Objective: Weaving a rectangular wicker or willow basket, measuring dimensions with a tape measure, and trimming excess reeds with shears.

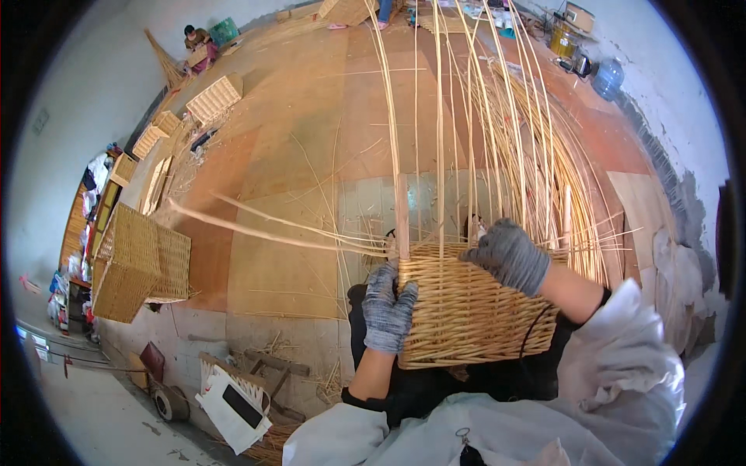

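A half-woven wicker basket side (478,314) lies across my lap, with long pale upright rods (440,140) rising from its top edge. My left hand (388,308), in a grey knit glove, is closed round the left edge of the weave, just below a thicker wooden corner post (402,217). At the top edge my right hand (513,256), gloved the same way, has its fingers curled in among the uprights; what they pinch is hidden. Two loose rods (280,233) stick out to the left from the corner post.
A big bundle of rods (536,155) spreads on the floor at the right. A finished wicker basket (140,260) stands at the left, with more baskets (215,99) beyond. Another person (200,50) sits far left. A phone (242,406) rests on white cloth at lower left.
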Motion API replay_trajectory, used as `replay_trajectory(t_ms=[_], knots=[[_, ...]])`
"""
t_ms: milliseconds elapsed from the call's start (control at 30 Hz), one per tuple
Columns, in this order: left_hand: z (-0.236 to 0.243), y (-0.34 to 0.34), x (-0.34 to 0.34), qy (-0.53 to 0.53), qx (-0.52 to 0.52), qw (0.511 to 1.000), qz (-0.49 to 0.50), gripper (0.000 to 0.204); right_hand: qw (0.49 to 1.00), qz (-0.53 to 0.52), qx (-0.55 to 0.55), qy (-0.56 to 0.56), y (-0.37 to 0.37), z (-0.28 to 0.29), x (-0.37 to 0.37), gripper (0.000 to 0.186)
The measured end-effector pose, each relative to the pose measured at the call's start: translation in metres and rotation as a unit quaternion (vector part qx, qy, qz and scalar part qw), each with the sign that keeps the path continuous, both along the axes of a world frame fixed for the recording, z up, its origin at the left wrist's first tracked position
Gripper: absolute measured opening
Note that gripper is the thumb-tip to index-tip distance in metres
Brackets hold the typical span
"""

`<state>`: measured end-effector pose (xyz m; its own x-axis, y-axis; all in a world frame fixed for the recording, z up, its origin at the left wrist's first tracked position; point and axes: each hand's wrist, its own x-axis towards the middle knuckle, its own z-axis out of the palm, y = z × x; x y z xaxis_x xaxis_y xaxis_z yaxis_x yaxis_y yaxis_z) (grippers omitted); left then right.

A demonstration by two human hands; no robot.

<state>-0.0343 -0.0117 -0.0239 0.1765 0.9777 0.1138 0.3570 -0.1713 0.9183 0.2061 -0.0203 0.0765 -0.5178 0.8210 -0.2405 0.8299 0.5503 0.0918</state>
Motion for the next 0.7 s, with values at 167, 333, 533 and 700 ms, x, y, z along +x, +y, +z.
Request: replay_trajectory(t_ms=[167, 333, 533, 700], knots=[[-0.001, 0.006, 0.003, -0.088, -0.001, 0.996, 0.018, 0.038, 0.905, -0.061, 0.123, 0.402, -0.041, -0.016, -0.003, 0.026], [0.005, 0.012, 0.0, -0.051, 0.016, 0.998, -0.025, 0.034, 0.438, -0.283, -0.128, 0.844, -0.03, -0.037, -0.032, 0.021], [0.039, -0.007, 0.026, 0.297, 0.295, 0.905, -0.074, 0.048, 0.333, -0.243, -0.217, 0.885, -0.022, -0.075, 0.001, 0.02], [0.05, -0.01, 0.079, 0.373, 0.157, 0.912, -0.07, 0.064, 0.876, -0.239, 0.213, 0.361, 0.049, -0.038, 0.003, 0.034]])
